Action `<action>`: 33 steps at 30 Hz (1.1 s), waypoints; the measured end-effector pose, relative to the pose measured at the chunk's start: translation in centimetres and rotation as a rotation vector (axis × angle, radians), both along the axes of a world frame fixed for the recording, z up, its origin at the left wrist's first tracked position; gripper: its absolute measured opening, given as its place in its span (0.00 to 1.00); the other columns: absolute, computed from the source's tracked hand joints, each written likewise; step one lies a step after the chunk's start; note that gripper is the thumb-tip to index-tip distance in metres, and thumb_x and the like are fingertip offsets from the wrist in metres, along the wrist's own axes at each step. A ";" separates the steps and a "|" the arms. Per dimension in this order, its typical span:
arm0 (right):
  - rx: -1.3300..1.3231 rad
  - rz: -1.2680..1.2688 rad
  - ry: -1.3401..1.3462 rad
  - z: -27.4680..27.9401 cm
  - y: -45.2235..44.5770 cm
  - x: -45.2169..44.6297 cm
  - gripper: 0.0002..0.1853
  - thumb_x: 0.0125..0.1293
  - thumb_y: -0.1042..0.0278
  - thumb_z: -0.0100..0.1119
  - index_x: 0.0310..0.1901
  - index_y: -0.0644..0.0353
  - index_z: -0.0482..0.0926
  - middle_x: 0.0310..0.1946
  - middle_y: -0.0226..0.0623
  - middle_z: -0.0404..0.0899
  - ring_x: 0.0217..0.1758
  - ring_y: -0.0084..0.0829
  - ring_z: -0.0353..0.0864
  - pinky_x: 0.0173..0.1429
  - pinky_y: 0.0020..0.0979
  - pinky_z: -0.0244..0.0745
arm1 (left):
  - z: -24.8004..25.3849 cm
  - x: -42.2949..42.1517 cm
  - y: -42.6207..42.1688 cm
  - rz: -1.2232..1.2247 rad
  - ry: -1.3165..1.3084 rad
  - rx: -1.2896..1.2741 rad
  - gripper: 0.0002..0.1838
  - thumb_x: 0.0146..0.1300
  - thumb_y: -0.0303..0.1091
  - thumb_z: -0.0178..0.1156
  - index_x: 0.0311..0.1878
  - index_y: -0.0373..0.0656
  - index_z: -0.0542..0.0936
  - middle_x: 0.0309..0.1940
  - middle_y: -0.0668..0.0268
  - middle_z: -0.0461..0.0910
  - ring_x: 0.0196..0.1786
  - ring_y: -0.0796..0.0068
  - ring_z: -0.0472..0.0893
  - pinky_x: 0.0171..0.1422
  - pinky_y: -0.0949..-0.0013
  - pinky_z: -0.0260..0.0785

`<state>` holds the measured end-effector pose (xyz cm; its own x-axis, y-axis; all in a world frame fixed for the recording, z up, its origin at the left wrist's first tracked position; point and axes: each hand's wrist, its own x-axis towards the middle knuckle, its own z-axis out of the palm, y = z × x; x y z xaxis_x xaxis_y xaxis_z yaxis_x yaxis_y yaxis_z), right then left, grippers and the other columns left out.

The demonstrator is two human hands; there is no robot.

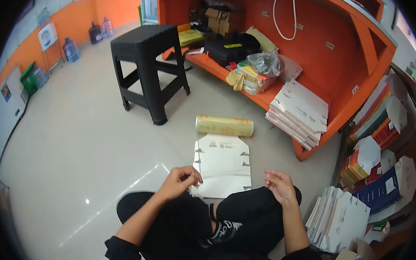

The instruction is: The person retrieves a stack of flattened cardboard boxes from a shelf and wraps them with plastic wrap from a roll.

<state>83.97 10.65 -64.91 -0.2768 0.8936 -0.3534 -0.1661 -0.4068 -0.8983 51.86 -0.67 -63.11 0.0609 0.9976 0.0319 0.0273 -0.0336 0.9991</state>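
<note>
My left hand (183, 181) is over the left edge of a flat white cardboard piece (222, 165), its fingers curled into a pinch. Beyond the cardboard's right side, above my knee, my right hand (280, 186) has its fingers bent towards the thumb. What either hand pinches, if anything, is too fine to make out. Faint pale streaks cross the cardboard between the hands, perhaps clear film. The cardboard has notched sides and small dark print near its far end. Touching or nearly touching that end lies a shiny yellow roll (224, 125) with orange marks, on its side.
A black plastic stool (150, 69) stands ahead. An orange shelf unit (325, 58) holds bags, boxes and a stack of white cardboard (300, 112). More white cardboard pieces (342, 219) are piled at my right, beside folders and books (381, 191). Water bottles (70, 50) stand far left.
</note>
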 end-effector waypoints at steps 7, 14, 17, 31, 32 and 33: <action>0.017 -0.110 0.139 -2.6 -3.2 -2.6 0.15 0.57 0.81 0.54 0.47 0.77 0.69 0.29 0.40 0.76 0.26 0.23 0.74 0.34 0.22 0.71 | -8.9 0.0 1.3 0.249 -0.326 -0.251 0.10 0.57 0.29 0.56 0.21 0.40 0.71 0.19 0.71 0.67 0.19 0.83 0.64 0.24 0.75 0.58; 0.216 -0.518 -0.301 -3.9 -5.4 -5.9 0.15 0.53 0.86 0.46 0.42 0.57 0.70 0.22 0.39 0.76 0.19 0.23 0.75 0.24 0.23 0.70 | -6.7 1.4 1.3 0.147 -0.371 -0.610 0.17 0.59 0.44 0.59 0.34 0.37 0.70 0.21 0.72 0.63 0.20 0.82 0.62 0.24 0.75 0.56; 0.247 -0.469 -0.467 -5.0 -6.1 -5.6 0.13 0.53 0.85 0.45 0.37 0.58 0.73 0.21 0.39 0.77 0.21 0.25 0.78 0.26 0.26 0.72 | -6.7 1.8 1.7 0.117 -0.297 -0.663 0.20 0.61 0.45 0.57 0.39 0.34 0.73 0.20 0.72 0.64 0.20 0.82 0.62 0.23 0.75 0.55; 0.198 -0.151 -0.344 -6.9 -4.6 -1.4 0.11 0.54 0.86 0.44 0.36 0.66 0.76 0.21 0.32 0.73 0.21 0.19 0.69 0.25 0.20 0.66 | -9.4 5.1 0.7 0.517 -0.064 -0.429 0.19 0.63 0.42 0.50 0.29 0.35 0.81 0.08 0.73 0.59 0.11 0.81 0.58 0.16 0.74 0.50; 0.231 -0.132 -0.345 -6.7 -4.6 -1.4 0.13 0.52 0.87 0.43 0.36 0.66 0.76 0.21 0.31 0.72 0.20 0.19 0.68 0.24 0.20 0.64 | -9.3 5.1 0.4 0.489 0.069 -0.407 0.19 0.62 0.43 0.51 0.30 0.35 0.81 0.08 0.70 0.63 0.11 0.79 0.60 0.16 0.73 0.52; 0.250 -0.116 -0.345 -6.8 -4.4 -1.5 0.13 0.52 0.87 0.43 0.36 0.67 0.76 0.21 0.31 0.72 0.20 0.19 0.68 0.24 0.20 0.64 | -9.2 5.0 0.3 0.501 0.064 -0.425 0.19 0.62 0.43 0.51 0.30 0.35 0.81 0.08 0.70 0.63 0.11 0.79 0.60 0.16 0.73 0.52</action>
